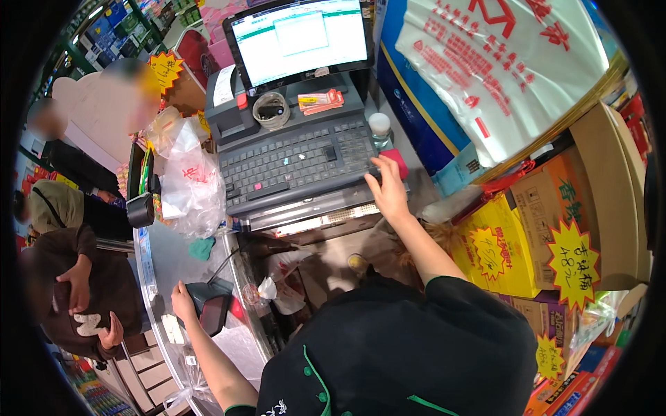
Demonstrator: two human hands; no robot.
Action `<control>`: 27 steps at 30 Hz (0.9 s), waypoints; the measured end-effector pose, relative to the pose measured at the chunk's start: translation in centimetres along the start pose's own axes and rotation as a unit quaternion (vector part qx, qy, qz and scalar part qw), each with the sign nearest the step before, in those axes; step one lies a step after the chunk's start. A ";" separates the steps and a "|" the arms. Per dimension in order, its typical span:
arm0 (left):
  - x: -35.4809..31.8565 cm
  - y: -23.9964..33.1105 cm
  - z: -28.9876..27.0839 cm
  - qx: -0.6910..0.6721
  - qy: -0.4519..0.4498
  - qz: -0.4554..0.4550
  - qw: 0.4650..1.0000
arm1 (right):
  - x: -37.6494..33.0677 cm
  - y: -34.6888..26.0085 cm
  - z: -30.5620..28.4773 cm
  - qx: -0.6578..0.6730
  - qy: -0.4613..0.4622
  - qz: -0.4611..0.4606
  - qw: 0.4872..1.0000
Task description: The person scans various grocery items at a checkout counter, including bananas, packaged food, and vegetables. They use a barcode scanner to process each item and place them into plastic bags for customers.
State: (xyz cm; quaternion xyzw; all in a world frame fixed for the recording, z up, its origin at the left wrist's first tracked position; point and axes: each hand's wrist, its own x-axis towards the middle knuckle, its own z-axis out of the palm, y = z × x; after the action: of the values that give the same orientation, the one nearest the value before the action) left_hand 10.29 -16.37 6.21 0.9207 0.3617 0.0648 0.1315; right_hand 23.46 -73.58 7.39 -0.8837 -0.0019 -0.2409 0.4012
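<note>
My right hand (388,186) is over the right end of the black keyboard (291,166), fingers spread and holding nothing. Just beside it lies a red-pink object (395,163), partly covered, its kind unclear. My left hand (183,302) rests at the counter's left side, fingers stretched out, against a dark flat device (208,305) with a cable; its exact kind does not show. A lit monitor (300,38) stands behind the keyboard. A receipt printer (227,104) with paper sticking out is on its left.
Clear plastic bags (191,184) hang left of the keyboard. A small jar (379,126) stands at its right. White printed bags (499,76) and cardboard boxes (548,201) crowd the right. Several people stand across the metal counter (163,260), one holding a pale object (87,324).
</note>
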 end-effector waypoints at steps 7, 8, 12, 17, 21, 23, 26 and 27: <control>0.3 -0.4 -0.1 -0.004 -0.006 -0.005 1.000 | 0.3 -2.8 -0.4 -0.143 -0.002 -0.121 0.982; 0.4 -0.4 -0.1 -0.005 -0.006 -0.004 1.000 | 0.2 -2.6 0.0 -0.155 -0.015 -0.115 0.981; 0.6 -0.9 0.1 -0.019 -0.006 -0.005 1.000 | 0.4 -2.0 0.7 -0.172 -0.029 -0.107 0.979; 0.0 0.1 -0.2 -0.039 0.008 -0.010 0.999 | 1.2 -1.7 0.5 -0.148 0.005 -0.116 0.982; 0.4 -0.8 0.1 -0.048 0.006 -0.004 0.999 | 3.0 -1.3 0.2 -0.137 0.043 -0.062 0.988; 0.3 -0.5 0.1 -0.051 0.017 0.001 0.999 | 3.4 -1.0 0.2 -0.141 0.033 -0.065 0.987; 0.3 -0.7 0.2 -0.043 0.020 0.000 0.999 | 3.7 -0.4 0.7 -0.165 0.014 -0.062 0.984; 0.2 -0.8 0.2 -0.039 0.020 -0.002 0.999 | 3.7 -0.2 0.9 -0.176 0.008 -0.060 0.983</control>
State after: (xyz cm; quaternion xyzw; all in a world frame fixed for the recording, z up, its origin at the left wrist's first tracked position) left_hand 9.95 -15.67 5.82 0.9128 0.3629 0.0970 0.1601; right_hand 27.10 -73.49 8.62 -0.9369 -0.0098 -0.2679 0.2245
